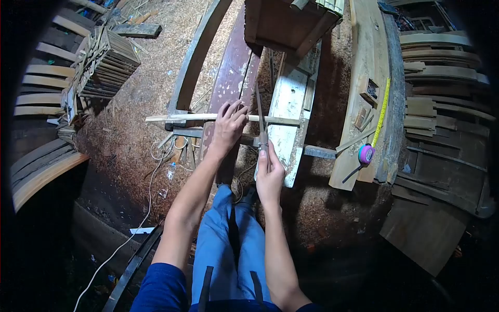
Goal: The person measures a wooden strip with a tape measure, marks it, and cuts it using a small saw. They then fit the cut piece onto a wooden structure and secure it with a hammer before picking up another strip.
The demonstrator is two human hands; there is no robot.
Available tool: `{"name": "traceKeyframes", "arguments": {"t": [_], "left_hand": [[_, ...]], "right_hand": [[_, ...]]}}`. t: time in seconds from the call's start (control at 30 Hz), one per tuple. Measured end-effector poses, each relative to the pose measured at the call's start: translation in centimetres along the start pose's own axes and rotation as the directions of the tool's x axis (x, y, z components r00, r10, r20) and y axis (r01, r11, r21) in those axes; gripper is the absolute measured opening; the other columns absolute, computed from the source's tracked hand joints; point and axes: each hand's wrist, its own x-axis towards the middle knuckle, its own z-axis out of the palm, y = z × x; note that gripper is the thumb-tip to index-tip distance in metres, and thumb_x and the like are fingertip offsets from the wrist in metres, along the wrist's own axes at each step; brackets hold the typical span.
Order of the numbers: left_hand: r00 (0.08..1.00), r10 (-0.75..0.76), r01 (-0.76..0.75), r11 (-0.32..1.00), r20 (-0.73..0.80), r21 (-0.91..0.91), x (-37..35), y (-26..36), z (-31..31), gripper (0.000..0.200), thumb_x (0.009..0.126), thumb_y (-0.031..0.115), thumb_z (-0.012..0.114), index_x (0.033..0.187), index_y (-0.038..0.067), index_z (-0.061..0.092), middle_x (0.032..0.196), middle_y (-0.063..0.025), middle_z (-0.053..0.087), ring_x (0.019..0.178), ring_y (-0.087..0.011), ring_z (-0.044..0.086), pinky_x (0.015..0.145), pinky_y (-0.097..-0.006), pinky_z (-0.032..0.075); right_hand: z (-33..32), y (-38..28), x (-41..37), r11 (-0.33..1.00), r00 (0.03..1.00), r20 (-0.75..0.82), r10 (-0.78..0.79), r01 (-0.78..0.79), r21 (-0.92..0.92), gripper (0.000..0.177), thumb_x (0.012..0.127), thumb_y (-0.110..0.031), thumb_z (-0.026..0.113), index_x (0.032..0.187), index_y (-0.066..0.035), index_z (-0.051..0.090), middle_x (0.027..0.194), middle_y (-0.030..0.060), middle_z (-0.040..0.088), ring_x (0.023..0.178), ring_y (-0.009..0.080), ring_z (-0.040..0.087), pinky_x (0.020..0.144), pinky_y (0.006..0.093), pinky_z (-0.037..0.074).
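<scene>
My left hand (pixel 228 124) is closed around a thin wooden strip (pixel 195 117) that lies crosswise over a worn maroon plank (pixel 228 86) and a whitish board (pixel 283 104). My right hand (pixel 271 179) grips the handle of a narrow-bladed hand saw (pixel 261 112). Its blade points away from me and crosses the strip just to the right of my left hand. The blade's far end narrows beside the maroon plank.
A wooden box-like piece (pixel 291 26) stands at the far end of the planks. To the right, a pink tape measure (pixel 366 154) with its yellow tape out lies on a long board (pixel 345 166). Stacked slats (pixel 112 65) are at left. A pale cord (pixel 150 200) crosses the sawdust-covered floor.
</scene>
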Motion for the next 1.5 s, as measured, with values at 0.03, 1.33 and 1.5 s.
{"name": "traceKeyframes", "arguments": {"t": [0.03, 1.33, 1.5], "left_hand": [[1.000, 0.001, -0.001, 1.000, 0.002, 0.002, 0.0, 0.0, -0.4, 0.016, 0.086, 0.014, 0.076, 0.098, 0.005, 0.070, 0.135, -0.0089, 0.068, 0.137, -0.0295, 0.055, 0.121, -0.0527, 0.034], [0.899, -0.438, 0.419, 0.872, 0.021, 0.253, 6.0, -1.6, 3.6, 0.058, 0.104, 0.037, 0.051, 0.154, 0.007, 0.048, 0.165, -0.0129, 0.039, 0.156, -0.0268, 0.030, 0.129, -0.0535, 0.015], [0.919, -0.394, 0.383, 0.874, -0.023, 0.300, 6.1, -1.6, 3.6, 0.056, 0.106, 0.037, 0.049, 0.154, 0.009, 0.048, 0.164, -0.0142, 0.041, 0.155, -0.0281, 0.033, 0.128, -0.0528, 0.018]], "right_hand": [[0.1, 0.3, -0.3, 1.000, 1.000, -0.007, -0.019, 0.019, 0.010, 0.049, 0.109, -0.018, 0.054, 0.147, 0.012, 0.049, 0.139, 0.0234, 0.064, 0.122, 0.0202, 0.062, 0.106, 0.0333, 0.046], [-1.3, -1.7, -3.6, 0.981, 0.982, 0.000, 0.191, -0.191, -0.046, 0.045, 0.109, -0.014, 0.055, 0.147, 0.009, 0.051, 0.137, 0.0215, 0.065, 0.124, 0.0196, 0.062, 0.104, 0.0330, 0.049], [-1.3, -1.6, -3.1, 0.985, 0.985, 0.011, 0.170, -0.170, -0.004, 0.045, 0.110, -0.015, 0.055, 0.147, 0.009, 0.051, 0.136, 0.0218, 0.066, 0.121, 0.0183, 0.062, 0.105, 0.0327, 0.048]]}}
